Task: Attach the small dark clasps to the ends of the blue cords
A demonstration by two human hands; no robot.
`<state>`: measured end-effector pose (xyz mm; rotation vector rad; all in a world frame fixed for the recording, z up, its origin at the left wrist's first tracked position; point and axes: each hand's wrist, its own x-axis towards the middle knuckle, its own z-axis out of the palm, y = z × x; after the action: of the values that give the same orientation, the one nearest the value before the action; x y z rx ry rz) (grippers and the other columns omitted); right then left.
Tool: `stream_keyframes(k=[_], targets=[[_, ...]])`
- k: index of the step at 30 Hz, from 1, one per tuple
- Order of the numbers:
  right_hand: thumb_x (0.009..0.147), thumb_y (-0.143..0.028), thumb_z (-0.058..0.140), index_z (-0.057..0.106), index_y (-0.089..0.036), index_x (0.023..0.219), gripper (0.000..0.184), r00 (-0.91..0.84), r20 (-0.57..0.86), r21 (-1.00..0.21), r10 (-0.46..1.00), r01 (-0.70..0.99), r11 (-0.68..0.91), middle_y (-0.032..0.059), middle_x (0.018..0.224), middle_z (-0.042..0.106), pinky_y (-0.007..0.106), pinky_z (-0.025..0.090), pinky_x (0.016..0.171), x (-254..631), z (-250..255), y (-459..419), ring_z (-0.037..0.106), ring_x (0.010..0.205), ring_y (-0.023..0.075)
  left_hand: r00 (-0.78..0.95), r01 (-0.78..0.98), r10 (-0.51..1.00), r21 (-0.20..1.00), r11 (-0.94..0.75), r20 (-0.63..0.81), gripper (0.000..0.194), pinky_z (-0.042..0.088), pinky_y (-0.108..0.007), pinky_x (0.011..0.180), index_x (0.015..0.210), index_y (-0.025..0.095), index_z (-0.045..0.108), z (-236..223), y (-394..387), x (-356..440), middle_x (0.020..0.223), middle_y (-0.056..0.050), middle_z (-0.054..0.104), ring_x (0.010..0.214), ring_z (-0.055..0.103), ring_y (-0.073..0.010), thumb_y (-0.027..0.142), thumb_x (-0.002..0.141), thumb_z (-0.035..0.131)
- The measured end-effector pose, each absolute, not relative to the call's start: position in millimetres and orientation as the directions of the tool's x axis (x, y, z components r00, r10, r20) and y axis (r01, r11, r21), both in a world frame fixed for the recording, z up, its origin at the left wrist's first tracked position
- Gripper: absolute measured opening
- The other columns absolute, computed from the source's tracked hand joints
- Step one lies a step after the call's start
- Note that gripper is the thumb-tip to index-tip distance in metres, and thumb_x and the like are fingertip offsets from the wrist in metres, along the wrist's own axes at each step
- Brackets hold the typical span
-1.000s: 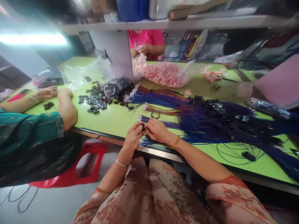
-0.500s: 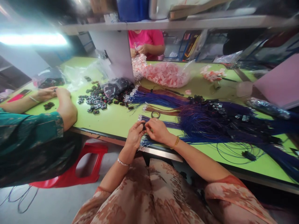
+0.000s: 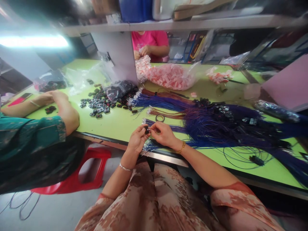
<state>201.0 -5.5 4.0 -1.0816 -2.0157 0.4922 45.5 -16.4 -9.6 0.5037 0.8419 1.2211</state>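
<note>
A small black plastic connector [image 3: 146, 129] sits between the thumb and fingers of my left hand [image 3: 137, 139], above the table's front edge. My right hand [image 3: 164, 134] is pinched at the connector's right side, apparently on a thin wire end with a pale tip; the fingers hide most of it. Under and behind both hands lie bundles of blue wires [image 3: 178, 129] with silvery crimped ends. A brown wire bundle [image 3: 166, 113] and a dark ring of tape [image 3: 160, 118] lie just beyond my right hand.
Loose black connectors [image 3: 99, 102] are heaped left of centre, beside a bag of dark parts [image 3: 120, 90]. A bag of pink connectors [image 3: 170, 77] lies farther back. Co-workers sit at left, in a green sleeve [image 3: 33, 131], and across the table, in a pink shirt [image 3: 161, 38]. A shelf [image 3: 154, 25] crosses above.
My right fingers have drawn slightly back from the connector, which now shows more clearly in my left hand. The left co-worker's hands have shifted slightly left.
</note>
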Motion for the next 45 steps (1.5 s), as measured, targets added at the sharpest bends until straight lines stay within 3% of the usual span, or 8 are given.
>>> stream_keyframes(k=[8, 15, 21, 27, 33, 39, 41, 45], targets=[[0.080, -0.021, 0.053, 0.056, -0.018, 0.076, 0.007, -0.352, 0.479, -0.594, 0.804, 0.545, 0.592, 0.0039, 0.072, 0.060, 0.026, 0.040, 0.062, 200, 5, -7, 0.052, 0.066, 0.0146, 0.107, -0.588, 0.954, 0.756, 0.288, -0.281, 0.019, 0.051, -0.023, 0.071, 0.090, 0.013, 0.067, -9, -18, 46, 0.087, -0.004, 0.065, 0.075, 0.060, -0.0104, 0.016, 0.072, 0.070], [0.077, -0.025, 0.056, 0.057, -0.017, 0.071, 0.010, -0.249, 0.274, -0.836, 0.929, 0.417, 0.358, -0.0021, 0.062, 0.059, 0.021, 0.036, 0.052, 196, -6, -6, 0.047, 0.052, 0.0090, 0.026, -0.561, 0.973, 0.802, 0.206, -0.231, 0.031, 0.051, -0.023, 0.071, 0.091, 0.015, 0.065, -11, -23, 53, 0.077, -0.001, 0.065, 0.070, 0.061, -0.0093, 0.020, 0.064, 0.078], [0.078, -0.020, 0.053, 0.057, -0.017, 0.072, 0.008, -0.344, 0.444, -0.640, 0.828, 0.524, 0.561, 0.0024, 0.068, 0.060, 0.025, 0.038, 0.062, 197, 0, -7, 0.051, 0.062, 0.0130, 0.040, -0.561, 0.958, 0.787, 0.256, -0.283, 0.029, 0.050, -0.023, 0.071, 0.089, 0.014, 0.065, -13, -22, 55, 0.080, -0.002, 0.065, 0.072, 0.062, -0.0101, 0.019, 0.064, 0.077], [0.081, -0.020, 0.052, 0.057, -0.017, 0.073, 0.009, -0.328, 0.271, -0.753, 0.905, 0.514, 0.411, 0.0001, 0.066, 0.061, 0.022, 0.035, 0.055, 198, 3, -5, 0.049, 0.056, 0.0103, -0.002, -0.573, 0.959, 0.786, 0.232, -0.285, 0.031, 0.051, -0.026, 0.072, 0.088, 0.014, 0.064, -16, -20, 58, 0.078, -0.001, 0.065, 0.071, 0.061, -0.0105, 0.020, 0.061, 0.078], [0.084, -0.018, 0.050, 0.058, -0.016, 0.076, 0.012, -0.389, 0.318, -0.593, 0.865, 0.630, 0.502, 0.0041, 0.073, 0.064, 0.024, 0.033, 0.059, 202, 5, -4, 0.053, 0.063, 0.0135, -0.009, -0.562, 0.957, 0.793, 0.234, -0.289, 0.033, 0.051, -0.023, 0.071, 0.087, 0.014, 0.064, -15, -19, 58, 0.078, -0.001, 0.066, 0.070, 0.061, -0.0091, 0.021, 0.059, 0.080], [0.086, -0.020, 0.046, 0.060, -0.014, 0.080, 0.016, -0.433, 0.257, -0.387, 0.864, 0.773, 0.502, 0.0082, 0.073, 0.064, 0.028, 0.032, 0.061, 197, 7, -13, 0.053, 0.065, 0.0168, -0.039, -0.491, 0.950, 0.834, 0.252, -0.310, 0.031, 0.047, -0.019, 0.062, 0.088, 0.015, 0.063, -14, -22, 65, 0.072, 0.000, 0.065, 0.063, 0.059, -0.0075, 0.020, 0.061, 0.078], [0.086, -0.021, 0.047, 0.061, -0.013, 0.081, 0.017, -0.433, 0.242, -0.407, 0.868, 0.767, 0.496, 0.0076, 0.073, 0.065, 0.027, 0.032, 0.060, 201, 10, -11, 0.053, 0.064, 0.0165, -0.038, -0.484, 0.947, 0.835, 0.262, -0.320, 0.029, 0.048, -0.020, 0.063, 0.087, 0.015, 0.063, -13, -21, 67, 0.072, 0.000, 0.064, 0.063, 0.059, -0.0079, 0.020, 0.062, 0.077], [0.089, -0.025, 0.046, 0.065, -0.016, 0.085, 0.021, -0.375, 0.261, -0.568, 0.889, 0.686, 0.456, 0.0034, 0.079, 0.068, 0.024, 0.037, 0.064, 227, 19, 19, 0.056, 0.068, 0.0137, 0.012, -0.531, 0.958, 0.809, 0.250, -0.288, 0.025, 0.052, -0.030, 0.077, 0.091, 0.014, 0.063, -11, -15, 71, 0.081, -0.004, 0.067, 0.072, 0.063, -0.0116, 0.019, 0.068, 0.072]])
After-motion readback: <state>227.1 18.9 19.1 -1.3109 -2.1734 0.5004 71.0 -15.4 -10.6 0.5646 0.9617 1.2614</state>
